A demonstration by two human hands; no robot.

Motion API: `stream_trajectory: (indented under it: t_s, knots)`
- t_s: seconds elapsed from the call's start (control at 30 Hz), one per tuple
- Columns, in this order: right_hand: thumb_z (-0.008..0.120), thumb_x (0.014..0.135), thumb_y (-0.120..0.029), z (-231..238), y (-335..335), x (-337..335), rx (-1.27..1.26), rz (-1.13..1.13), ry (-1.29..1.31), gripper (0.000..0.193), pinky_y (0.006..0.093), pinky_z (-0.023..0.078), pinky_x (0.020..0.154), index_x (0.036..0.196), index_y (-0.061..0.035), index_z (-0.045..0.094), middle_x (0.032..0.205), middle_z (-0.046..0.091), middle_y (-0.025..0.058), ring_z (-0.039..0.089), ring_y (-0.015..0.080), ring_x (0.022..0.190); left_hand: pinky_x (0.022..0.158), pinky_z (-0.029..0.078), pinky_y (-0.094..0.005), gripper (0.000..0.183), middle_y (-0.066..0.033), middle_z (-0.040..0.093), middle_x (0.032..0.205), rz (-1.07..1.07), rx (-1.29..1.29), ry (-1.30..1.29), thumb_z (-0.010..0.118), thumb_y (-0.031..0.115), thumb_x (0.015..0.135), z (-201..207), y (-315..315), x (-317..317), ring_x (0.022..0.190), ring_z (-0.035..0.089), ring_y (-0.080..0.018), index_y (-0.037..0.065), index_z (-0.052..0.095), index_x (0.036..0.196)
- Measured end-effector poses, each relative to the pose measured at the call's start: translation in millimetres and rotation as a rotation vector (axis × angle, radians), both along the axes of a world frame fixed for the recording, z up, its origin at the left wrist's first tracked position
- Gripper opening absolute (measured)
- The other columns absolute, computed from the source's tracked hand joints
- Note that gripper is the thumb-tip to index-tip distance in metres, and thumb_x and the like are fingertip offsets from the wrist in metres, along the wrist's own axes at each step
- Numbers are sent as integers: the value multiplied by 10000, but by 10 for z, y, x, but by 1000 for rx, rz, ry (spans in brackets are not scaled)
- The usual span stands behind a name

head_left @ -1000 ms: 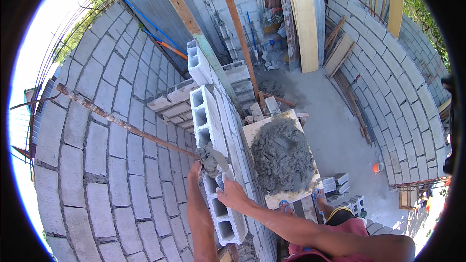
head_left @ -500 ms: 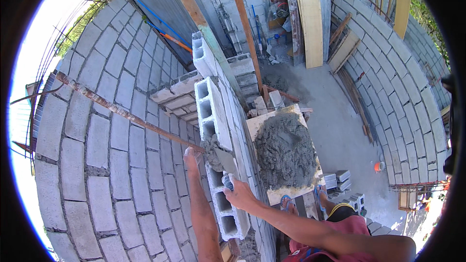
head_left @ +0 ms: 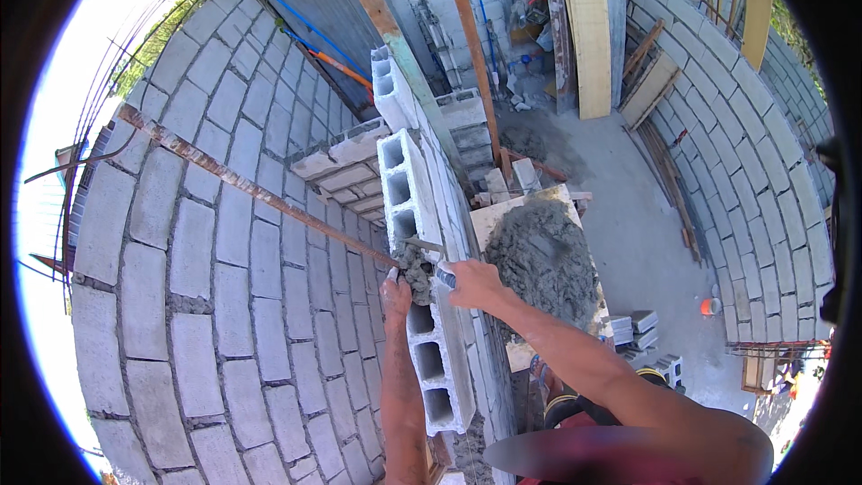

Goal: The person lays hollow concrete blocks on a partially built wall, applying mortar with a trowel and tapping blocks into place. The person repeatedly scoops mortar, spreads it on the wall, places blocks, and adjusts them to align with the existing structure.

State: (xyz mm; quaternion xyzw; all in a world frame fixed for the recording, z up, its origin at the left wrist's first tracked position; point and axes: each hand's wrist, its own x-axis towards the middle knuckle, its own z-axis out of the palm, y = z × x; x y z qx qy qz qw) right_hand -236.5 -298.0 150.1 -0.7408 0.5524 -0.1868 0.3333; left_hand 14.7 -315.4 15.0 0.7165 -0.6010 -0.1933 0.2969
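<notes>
My right hand (head_left: 476, 285) is closed around the handle of a trowel (head_left: 424, 244), its blade tilted edge-on over the gap between two hollow concrete blocks. Grey mortar (head_left: 415, 274) fills that gap on top of the wall. On the wall's left side, my left hand (head_left: 394, 295) has its mortar-whitened fingers stretched up against the mortar, and it seems to hold nothing. Nearer me lies one hollow block (head_left: 456, 386), its cells facing up. Beyond the gap sits another hollow block (head_left: 422, 207).
A rusty bar (head_left: 260, 193) slants from the left wall to the gap. Right of the wall, a board (head_left: 489, 218) carries a heap of wet mortar (head_left: 543, 256). Wooden posts (head_left: 467, 45) rise beyond. Spare blocks (head_left: 644, 321) and an orange container (head_left: 710, 306) stand on the floor.
The trowel has turned from blade lying flat over the mortar to edge-on, and my right hand has moved up and right. My left hand has stayed beside the gap. The whole view has shifted slightly.
</notes>
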Motion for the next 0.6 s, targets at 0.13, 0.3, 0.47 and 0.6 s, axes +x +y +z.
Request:
stream_trajectory:
  t_s: [0.13,0.3,0.47,0.6]
  knots:
    - [654,620,-188,-84,-36,-109,53,104,142,621,513,519,727,1239,-149,636,828,669,220,656,412,822,753,474,-428,377,-176,700,892,8,253,289,489,199,835,-146,-103,158,847,651,-299,-53,653,1063]
    - [663,607,-189,22,-250,-155,-34,174,110,567,496,515,764,1170,-124,667,867,674,208,651,396,894,740,468,-386,357,-136,691,871,54,467,561,494,185,831,-89,-225,228,832,630,-248,-45,665,1044]
    - [662,625,-197,110,-418,-195,70,260,188,497,484,508,807,1108,-87,684,924,680,202,646,388,934,728,462,-343,338,-96,681,849,98,435,542,499,170,828,-67,-327,190,817,609,-196,-37,678,1026]
    - [658,639,-210,176,-419,-262,-23,273,175,431,477,500,836,1045,-69,692,966,681,202,647,382,947,718,457,-309,323,-64,673,832,136,352,495,504,158,825,-151,-282,147,805,592,-154,-31,688,1012]
